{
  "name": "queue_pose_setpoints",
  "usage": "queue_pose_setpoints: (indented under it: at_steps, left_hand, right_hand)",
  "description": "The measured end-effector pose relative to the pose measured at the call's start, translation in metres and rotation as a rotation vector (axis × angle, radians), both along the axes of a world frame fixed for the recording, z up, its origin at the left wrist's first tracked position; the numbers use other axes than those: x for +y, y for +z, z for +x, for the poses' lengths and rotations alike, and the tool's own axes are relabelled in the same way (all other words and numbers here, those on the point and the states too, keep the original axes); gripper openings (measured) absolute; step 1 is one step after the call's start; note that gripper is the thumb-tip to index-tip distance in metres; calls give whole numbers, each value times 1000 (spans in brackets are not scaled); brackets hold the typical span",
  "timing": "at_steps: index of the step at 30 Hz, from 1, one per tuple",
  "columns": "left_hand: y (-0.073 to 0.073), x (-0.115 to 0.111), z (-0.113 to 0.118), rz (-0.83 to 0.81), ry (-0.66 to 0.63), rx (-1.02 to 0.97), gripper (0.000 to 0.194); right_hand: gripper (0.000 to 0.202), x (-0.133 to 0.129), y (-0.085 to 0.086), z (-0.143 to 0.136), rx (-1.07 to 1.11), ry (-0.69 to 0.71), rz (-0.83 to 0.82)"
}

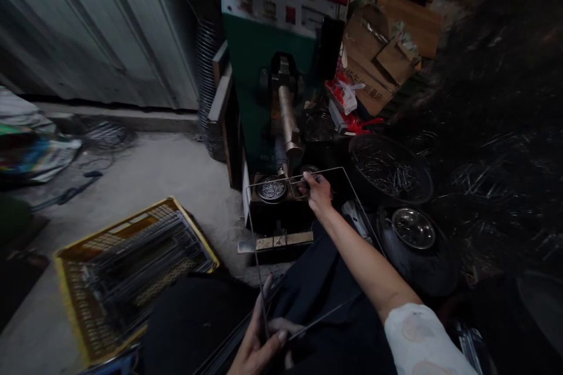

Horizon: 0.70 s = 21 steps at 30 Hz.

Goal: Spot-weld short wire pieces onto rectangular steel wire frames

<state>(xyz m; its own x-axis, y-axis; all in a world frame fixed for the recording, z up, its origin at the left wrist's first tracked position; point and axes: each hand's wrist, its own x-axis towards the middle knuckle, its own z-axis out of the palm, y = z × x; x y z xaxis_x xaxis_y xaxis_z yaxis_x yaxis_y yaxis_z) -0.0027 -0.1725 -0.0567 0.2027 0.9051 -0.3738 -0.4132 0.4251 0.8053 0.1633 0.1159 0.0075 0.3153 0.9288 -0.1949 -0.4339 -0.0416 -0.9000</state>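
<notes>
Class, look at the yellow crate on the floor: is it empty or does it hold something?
It holds something. The yellow crate has a stack of wire racks lying inside it, reaching above the rim.

A yellow crate point(132, 281) of wire racks sits on the concrete floor point(176, 170) — cardboard boxes point(378, 53) stacked beyond, a shiny metal bowl point(412, 227) near a dark basin point(389, 170) of wire pieces.
</notes>
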Motion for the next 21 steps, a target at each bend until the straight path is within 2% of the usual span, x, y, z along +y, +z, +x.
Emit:
queue_pose_setpoints:
  at_steps: [5, 9, 11, 16, 21]
  left_hand:
    - [23, 1, 3, -19, -99, -106, 93]
    - [37, 0, 12, -13, -112, -194, 103]
    - [37, -1, 15, -30, -106, -193, 106]
    - [26, -3, 21, -39, -83, -188, 109]
    - [22, -4, 25, -60, -74, -145, 107]
  right_hand:
    - [28, 3, 5, 0, -22, 16, -33]
    - [24, 4, 8, 2, -19, 49, -38]
    - [24, 3, 9, 3, -16, 54, -44]
    - [23, 1, 9, 3, 20, 96, -59]
    - [22, 2, 8, 2, -10, 49, -79]
